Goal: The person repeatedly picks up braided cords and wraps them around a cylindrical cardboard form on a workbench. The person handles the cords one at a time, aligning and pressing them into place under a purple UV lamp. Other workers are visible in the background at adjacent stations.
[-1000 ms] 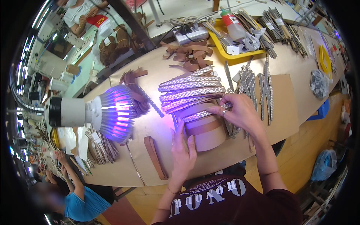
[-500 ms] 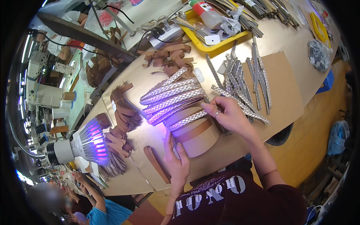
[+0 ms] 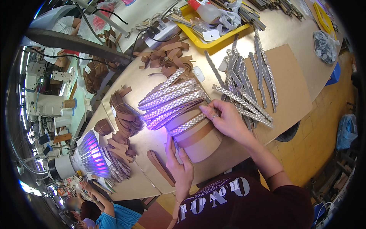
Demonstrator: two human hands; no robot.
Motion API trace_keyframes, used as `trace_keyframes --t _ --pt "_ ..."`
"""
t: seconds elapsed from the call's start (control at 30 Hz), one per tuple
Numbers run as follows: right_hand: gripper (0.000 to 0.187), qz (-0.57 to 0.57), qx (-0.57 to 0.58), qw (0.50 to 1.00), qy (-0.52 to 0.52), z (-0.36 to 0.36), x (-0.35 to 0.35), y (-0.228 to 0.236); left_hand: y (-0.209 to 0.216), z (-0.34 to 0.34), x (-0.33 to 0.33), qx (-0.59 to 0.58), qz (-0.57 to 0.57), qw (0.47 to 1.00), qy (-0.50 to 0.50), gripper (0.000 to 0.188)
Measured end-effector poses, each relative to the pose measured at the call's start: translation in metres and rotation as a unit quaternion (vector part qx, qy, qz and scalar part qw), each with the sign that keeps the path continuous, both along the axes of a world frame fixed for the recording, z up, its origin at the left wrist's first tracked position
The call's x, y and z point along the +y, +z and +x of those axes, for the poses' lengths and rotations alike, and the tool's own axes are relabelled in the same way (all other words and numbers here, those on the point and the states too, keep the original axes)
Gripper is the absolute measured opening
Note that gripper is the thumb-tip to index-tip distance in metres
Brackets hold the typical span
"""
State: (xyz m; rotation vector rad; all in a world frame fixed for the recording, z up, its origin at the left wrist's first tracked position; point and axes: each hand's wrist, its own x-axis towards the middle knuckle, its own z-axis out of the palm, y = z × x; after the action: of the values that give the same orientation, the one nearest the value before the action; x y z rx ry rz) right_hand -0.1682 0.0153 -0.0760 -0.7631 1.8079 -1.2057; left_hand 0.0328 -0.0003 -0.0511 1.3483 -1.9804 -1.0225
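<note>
Here's the right hand (image 3: 227, 118), thumb and fingers clamped on the right end of a braided strap (image 3: 188, 126), silvery white, which lies across a tan cylinder (image 3: 204, 147) on the table (image 3: 145, 187). Over on the left, the left hand (image 3: 179, 164) sits against the cylinder's side, thumb and index parted at the tips; whether it pinches the strap's other end, I cannot tell. Just below the strap a brown band (image 3: 196, 137) circles the cylinder, and above it more braided straps (image 3: 171, 103) are stacked, violet-tinted at their left end.

Now to the lettering: big white capitals (image 3: 213, 194) run across the dark maroon shirt (image 3: 248, 206), upside down from here, with finer print alongside. Up top, a red label (image 3: 196, 4) wraps the bottle (image 3: 207, 13) in the yellow tray (image 3: 213, 48), its wording too small to make out, and beside it lies a white card (image 3: 211, 35)
</note>
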Motion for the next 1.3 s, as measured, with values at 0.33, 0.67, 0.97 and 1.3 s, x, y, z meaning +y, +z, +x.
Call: trace_keyframes --t 0.33,0.67,0.97,1.3 --pt "0.041 0.014 -0.050 0.998 -0.047 0.012 0.001 -0.009 -0.001 -0.002 0.001 -0.014 0.000 1.000 0.002 0.046" --pt "0.031 -0.045 -0.001 0.992 -0.121 0.023 -0.001 -0.030 -0.002 -0.004 0.005 -0.006 0.001 1.000 0.011 0.046" --pt "0.059 -0.081 -0.345 0.928 -0.114 0.001 0.014 -0.008 -0.005 0.004 -0.002 -0.032 -0.062 0.997 -0.038 0.047" --pt "0.025 -0.158 -0.140 0.977 0.002 -0.010 0.016 0.051 0.001 0.009 -0.005 -0.032 -0.115 0.992 -0.048 0.049"
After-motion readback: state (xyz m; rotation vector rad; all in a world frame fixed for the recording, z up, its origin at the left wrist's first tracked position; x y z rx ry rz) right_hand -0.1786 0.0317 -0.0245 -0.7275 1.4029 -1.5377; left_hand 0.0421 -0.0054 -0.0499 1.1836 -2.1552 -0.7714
